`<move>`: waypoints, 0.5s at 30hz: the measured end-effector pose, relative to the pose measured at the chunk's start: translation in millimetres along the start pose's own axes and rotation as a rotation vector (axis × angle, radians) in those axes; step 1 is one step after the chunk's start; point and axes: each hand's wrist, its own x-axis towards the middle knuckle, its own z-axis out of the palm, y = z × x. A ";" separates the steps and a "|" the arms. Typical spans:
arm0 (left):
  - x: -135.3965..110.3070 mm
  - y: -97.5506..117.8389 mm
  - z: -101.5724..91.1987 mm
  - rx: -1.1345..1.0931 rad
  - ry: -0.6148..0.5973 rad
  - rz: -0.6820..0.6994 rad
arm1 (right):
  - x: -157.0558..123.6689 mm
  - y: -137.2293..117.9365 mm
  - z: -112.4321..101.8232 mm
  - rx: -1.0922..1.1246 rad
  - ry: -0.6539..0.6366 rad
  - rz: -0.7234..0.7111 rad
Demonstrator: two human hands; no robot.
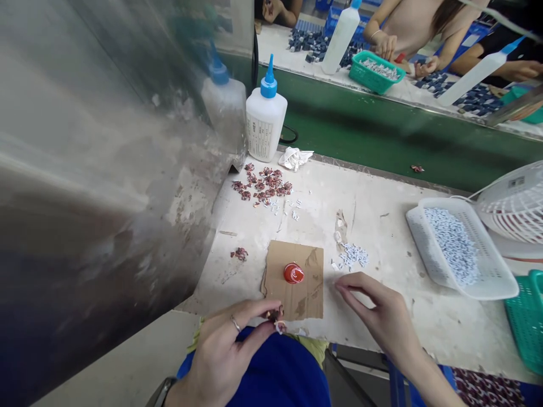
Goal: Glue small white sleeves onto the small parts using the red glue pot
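The left hand (pixel 223 353) pinches a small dark-red piece (pixel 275 314) between its fingertips, right at the near edge of a cardboard square (pixel 314 288); the right hand (pixel 382 311) hovers empty, half open, just beside the cardboard, near a scatter of small white pieces (pixel 352 255)

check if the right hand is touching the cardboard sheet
Apart: the head view shows the right hand stopping short of the cardboard sheet, with bare bench top visible between its fingertips and the sheet's edge.
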 end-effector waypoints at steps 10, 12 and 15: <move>5.6 -3.9 -6.6 -0.003 0.043 0.096 | 25.2 -35.2 33.0 0.219 0.039 -0.045; 5.3 -4.8 -6.9 0.008 0.058 0.098 | 25.0 -36.7 32.9 0.219 0.034 -0.064; 5.8 -4.5 -6.5 0.031 0.099 0.080 | 24.0 -38.2 33.6 0.214 0.024 -0.078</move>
